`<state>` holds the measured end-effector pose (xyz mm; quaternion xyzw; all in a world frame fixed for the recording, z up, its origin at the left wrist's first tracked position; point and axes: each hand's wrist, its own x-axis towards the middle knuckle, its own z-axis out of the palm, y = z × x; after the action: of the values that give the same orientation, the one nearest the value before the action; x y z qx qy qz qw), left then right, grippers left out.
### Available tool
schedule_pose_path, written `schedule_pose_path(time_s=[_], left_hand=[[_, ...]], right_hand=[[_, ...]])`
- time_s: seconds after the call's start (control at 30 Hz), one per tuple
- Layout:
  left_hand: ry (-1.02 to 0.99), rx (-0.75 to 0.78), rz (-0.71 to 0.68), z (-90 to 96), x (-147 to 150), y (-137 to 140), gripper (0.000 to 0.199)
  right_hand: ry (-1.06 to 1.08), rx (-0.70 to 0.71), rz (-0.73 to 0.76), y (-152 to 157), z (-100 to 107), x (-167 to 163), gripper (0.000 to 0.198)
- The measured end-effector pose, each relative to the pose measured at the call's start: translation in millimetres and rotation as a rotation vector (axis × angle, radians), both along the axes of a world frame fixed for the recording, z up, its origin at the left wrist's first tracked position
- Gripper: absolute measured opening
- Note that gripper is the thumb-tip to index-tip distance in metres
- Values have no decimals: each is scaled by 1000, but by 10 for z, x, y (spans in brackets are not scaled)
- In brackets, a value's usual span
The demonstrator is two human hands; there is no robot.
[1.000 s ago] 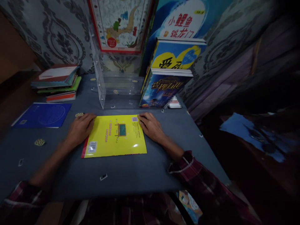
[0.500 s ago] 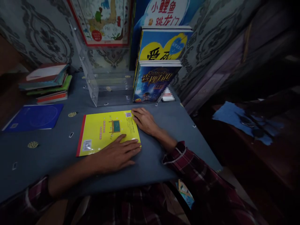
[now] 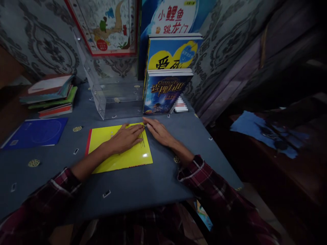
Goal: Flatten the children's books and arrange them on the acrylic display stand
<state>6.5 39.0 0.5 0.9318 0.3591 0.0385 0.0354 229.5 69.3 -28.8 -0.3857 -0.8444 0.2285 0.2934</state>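
A yellow book (image 3: 130,157) with a red spine lies flat on the table, closed. Across its upper right part rests my left hand (image 3: 126,139), palm down with the fingers stretched toward the far right corner; it hides most of the cover picture. My right hand (image 3: 159,132) lies at that same corner, its fingertips at the book's right edge and the fingers stretched out. Neither hand grips anything.
Behind the book stands a clear acrylic rack (image 3: 102,105) with several upright books, a dark blue one (image 3: 166,93) in front. A stack of books (image 3: 51,93) and a blue booklet (image 3: 38,132) lie at the left. A blue cloth (image 3: 255,129) is off to the right.
My left hand has slid up and away across the yellow cover, from its near right corner toward the far edge. My right hand has stayed at the far right corner.
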Motion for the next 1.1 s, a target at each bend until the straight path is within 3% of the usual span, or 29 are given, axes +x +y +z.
schedule_pose_path(time_s=[0.2,0.47,0.63,0.8,0.93,1.1], left_hand=[[11,-26,25,37,-33,26,54],[100,5,48,135,-385,-771,68],[141,62,107,38,-591,-1028,59],[100,149,37,-13,-630,-1116,39],[21,22,57,92,-645,-1099,33],[-173,-242,352,349,-664,-933,22]], right_hand=[[33,-1,6,-44,1,-1,51],[-82,60,11,-82,18,-34,50],[-186,37,38,-130,73,-67,47],[-241,46,30,-144,87,-85,42],[-228,34,48,-111,57,-70,42],[-102,-13,74,-74,62,-50,45]])
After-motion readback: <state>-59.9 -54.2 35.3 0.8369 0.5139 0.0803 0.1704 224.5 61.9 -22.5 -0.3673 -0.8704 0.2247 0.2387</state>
